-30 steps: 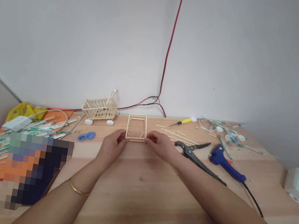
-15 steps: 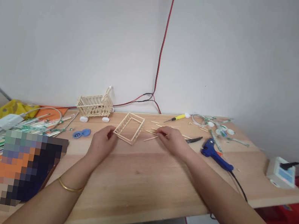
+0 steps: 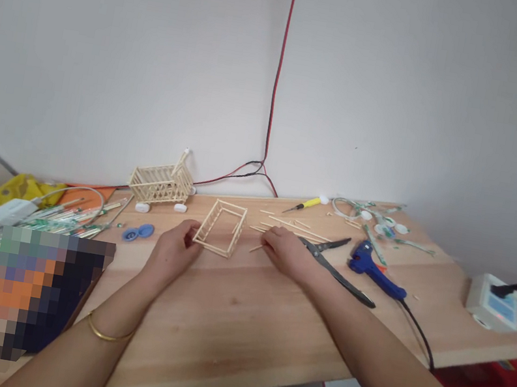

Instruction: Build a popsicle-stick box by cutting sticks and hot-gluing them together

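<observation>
On wooden tabletop (image 3: 227,320): stick frame (image 3: 212,248) just right of left hand (image 3: 173,251), near-left corner pinched, long axis running away, slightly rightward; right hand (image 3: 285,252) farther off, at loose stick (image 3: 256,248), grasp unclear

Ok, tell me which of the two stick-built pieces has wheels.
The cart by the wall: white wheels show under it; the frame at the left hand shows none.

Head-worn camera view, looking forward and down across a wooden table (image 3: 216,325).
From just above the near edge, at close range, it faces the far edge; the wall (image 3: 164,46) behind fills the upper half, and the near edge slants up toward the near right corner.
</observation>
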